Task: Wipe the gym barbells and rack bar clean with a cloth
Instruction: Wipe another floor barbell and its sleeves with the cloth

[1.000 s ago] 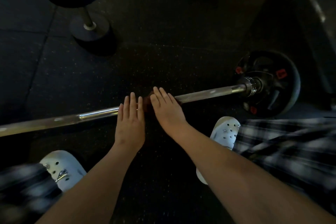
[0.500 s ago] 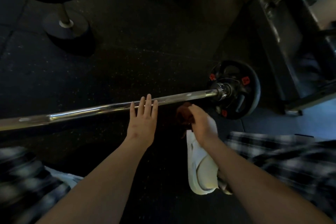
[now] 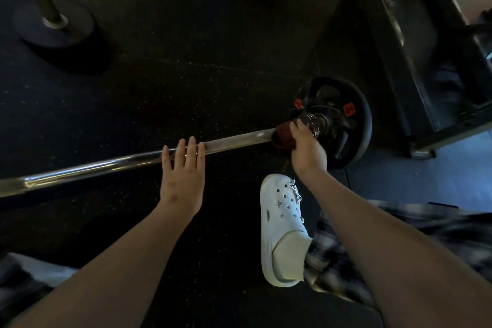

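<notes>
Right of centre, the soft cloth (image 3: 281, 137) is gripped round the stiff, likely heavy bar (image 3: 106, 168) by the right hand (image 3: 307, 148), the left hand (image 3: 183, 181) laid open on it.

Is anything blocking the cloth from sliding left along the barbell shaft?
Yes: the left hand lies with fingers across the shaft, left of the cloth the right hand grips. Between them the shaft is bare.

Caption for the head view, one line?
Right hand grips cloth on barbell beside weight plate; left hand rests flat on barbell.
</notes>
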